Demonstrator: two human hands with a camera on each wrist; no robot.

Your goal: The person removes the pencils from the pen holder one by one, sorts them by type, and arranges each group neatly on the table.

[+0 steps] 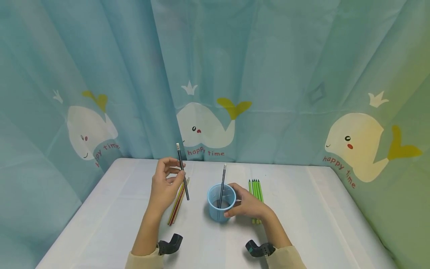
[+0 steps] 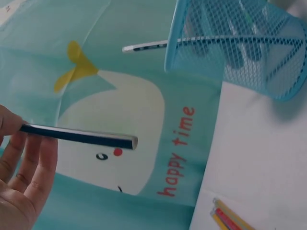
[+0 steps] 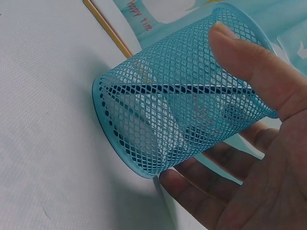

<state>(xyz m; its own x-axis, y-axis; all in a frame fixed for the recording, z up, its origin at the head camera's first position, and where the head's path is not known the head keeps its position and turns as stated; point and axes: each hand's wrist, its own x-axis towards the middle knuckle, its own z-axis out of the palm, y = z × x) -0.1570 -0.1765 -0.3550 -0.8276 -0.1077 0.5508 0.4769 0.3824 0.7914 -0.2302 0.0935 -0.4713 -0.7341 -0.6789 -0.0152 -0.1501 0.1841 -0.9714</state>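
Note:
My left hand (image 1: 167,185) pinches a dark pencil (image 1: 183,172) near its middle, between thumb and fingers. The pencil stands nearly upright with its white eraser end up, left of the cup. A light blue mesh pencil cup (image 3: 168,96) is gripped round its side by my right hand (image 1: 248,203), thumb near the rim and fingers on the far side. Inside the cup leans another dark pencil (image 1: 223,183), its white-tipped end sticking out above the rim. Under my left hand lie several yellow and red pencils (image 1: 177,205) on the table.
Several green pencils (image 1: 256,192) lie side by side behind my right hand. The white table (image 1: 315,216) runs back to a blue-green curtain (image 1: 285,74) printed with whales. A black wrist camera (image 1: 170,244) sits at my left cuff, another camera (image 1: 258,249) at the right.

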